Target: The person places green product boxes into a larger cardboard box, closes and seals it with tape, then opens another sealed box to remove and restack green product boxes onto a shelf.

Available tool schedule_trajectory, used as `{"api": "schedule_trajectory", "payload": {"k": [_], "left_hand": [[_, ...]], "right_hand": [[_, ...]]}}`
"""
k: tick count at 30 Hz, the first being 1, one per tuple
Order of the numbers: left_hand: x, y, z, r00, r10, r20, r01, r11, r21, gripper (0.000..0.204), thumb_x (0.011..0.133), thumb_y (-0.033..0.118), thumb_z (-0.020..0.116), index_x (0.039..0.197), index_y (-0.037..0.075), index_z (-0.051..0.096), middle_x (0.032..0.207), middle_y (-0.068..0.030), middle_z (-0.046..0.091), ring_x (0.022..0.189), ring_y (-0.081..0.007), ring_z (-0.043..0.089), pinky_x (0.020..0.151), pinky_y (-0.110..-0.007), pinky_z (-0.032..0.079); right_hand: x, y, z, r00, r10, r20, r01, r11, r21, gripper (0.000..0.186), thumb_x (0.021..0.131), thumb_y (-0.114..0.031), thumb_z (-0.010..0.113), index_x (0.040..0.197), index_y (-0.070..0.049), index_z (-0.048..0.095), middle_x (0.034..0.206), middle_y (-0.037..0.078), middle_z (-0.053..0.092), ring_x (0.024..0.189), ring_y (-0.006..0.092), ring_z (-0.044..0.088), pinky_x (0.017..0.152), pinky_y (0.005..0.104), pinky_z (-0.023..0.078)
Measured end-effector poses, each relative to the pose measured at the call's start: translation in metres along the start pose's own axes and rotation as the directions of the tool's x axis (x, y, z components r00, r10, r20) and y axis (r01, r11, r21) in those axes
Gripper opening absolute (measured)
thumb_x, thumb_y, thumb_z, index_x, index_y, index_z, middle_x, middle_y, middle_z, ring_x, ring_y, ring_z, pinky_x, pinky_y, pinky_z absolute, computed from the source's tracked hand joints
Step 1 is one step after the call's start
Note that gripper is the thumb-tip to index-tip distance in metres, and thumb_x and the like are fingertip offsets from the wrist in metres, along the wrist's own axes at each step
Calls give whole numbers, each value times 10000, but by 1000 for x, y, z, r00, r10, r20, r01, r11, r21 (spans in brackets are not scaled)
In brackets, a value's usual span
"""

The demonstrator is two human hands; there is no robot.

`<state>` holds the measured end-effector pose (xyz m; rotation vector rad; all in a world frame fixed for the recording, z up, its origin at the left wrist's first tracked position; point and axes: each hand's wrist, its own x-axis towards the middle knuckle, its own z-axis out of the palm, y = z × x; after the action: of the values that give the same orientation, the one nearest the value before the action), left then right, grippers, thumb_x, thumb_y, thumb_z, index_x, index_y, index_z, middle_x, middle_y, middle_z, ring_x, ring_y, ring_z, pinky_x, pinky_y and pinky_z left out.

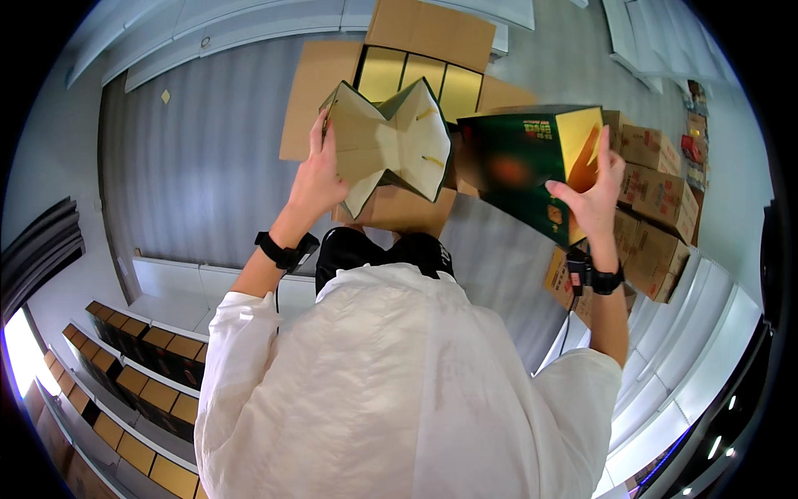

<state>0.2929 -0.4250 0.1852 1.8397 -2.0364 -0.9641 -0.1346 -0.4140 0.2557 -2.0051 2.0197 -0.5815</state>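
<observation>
Open carton [420, 50] on the floor up top, brown boxes [657, 208] stacked off to the right. Green box [519, 162] is up in the air, right hand [594, 195] clamped on its yellow end. Beside it, nearly touching, the cream folded insert [391, 145], left hand [320, 179] closed around its left edge, just above the carton

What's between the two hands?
In the head view, between the left hand and right hand are a half-folded green bag and a green box.
</observation>
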Motion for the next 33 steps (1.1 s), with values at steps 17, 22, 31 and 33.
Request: {"api": "schedule_trajectory", "payload": {"k": [17, 22, 31, 33], "left_hand": [[-17, 5, 103, 962, -179, -205, 124, 958, -257, 1100, 671, 134, 765, 1517, -39, 85, 1558, -258, 38, 1149, -425, 565, 841, -405, 565], [-18, 18, 106, 955, -274, -111, 231, 927, -295, 1121, 662, 121, 775, 1514, -61, 70, 1558, -269, 26, 1050, -405, 612, 827, -384, 568], [-16, 39, 84, 966, -158, -206, 85, 942, -325, 1092, 604, 36, 729, 1493, -73, 104, 1564, -297, 14, 926, -473, 635, 759, -443, 562], [-9, 47, 72, 965, -137, -225, 66, 953, -295, 1108, 600, 46, 741, 1492, -73, 94, 1559, -303, 18, 924, -478, 634, 768, -445, 562]], "right_hand": [[55, -90, -173, 843, -490, 220, 458, 870, 181, 996, 672, -237, 718, 1548, -86, 268, 1404, 115, 391, 1280, 233, 473, 994, 351, 500], [67, -119, -157, 776, -558, 292, 509, 829, 231, 1027, 653, -361, 740, 1536, -73, 303, 1384, 121, 408, 1290, 240, 466, 1012, 342, 469], [86, -146, -140, 717, -611, 335, 497, 785, 368, 1041, 638, -365, 770, 1527, -53, 326, 1385, 110, 396, 1303, 245, 447, 1063, 343, 399], [86, -151, -145, 734, -601, 316, 471, 786, 400, 1035, 643, -350, 772, 1526, -46, 324, 1385, 108, 396, 1304, 244, 445, 1071, 340, 390]]}}
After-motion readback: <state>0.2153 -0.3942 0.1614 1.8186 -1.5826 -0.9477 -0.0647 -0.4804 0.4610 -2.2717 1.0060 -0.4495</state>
